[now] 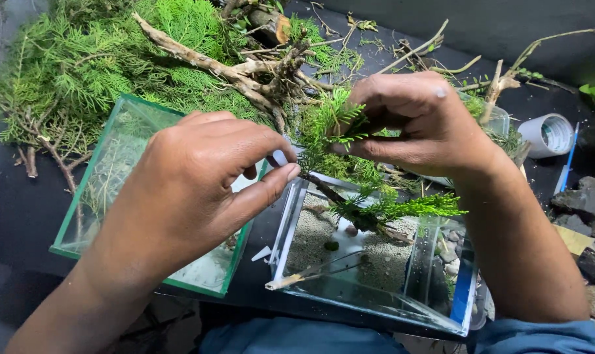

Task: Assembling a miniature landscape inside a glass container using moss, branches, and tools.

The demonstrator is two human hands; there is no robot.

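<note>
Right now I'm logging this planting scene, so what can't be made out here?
Head view only:
- What the left hand pinches: hidden by its fingers.
- Green-edged glass box contents: covered by that hand.
- Sprig stem: hidden in the right hand.
- Small glass tank right end: behind the forearm.

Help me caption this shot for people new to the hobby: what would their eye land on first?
Probably the two hands at centre: the right hand pinches a green conifer sprig, the left hand close beside it. Below them sits a small glass tank with sand, and behind lies a heap of green foliage with bare driftwood.
</note>
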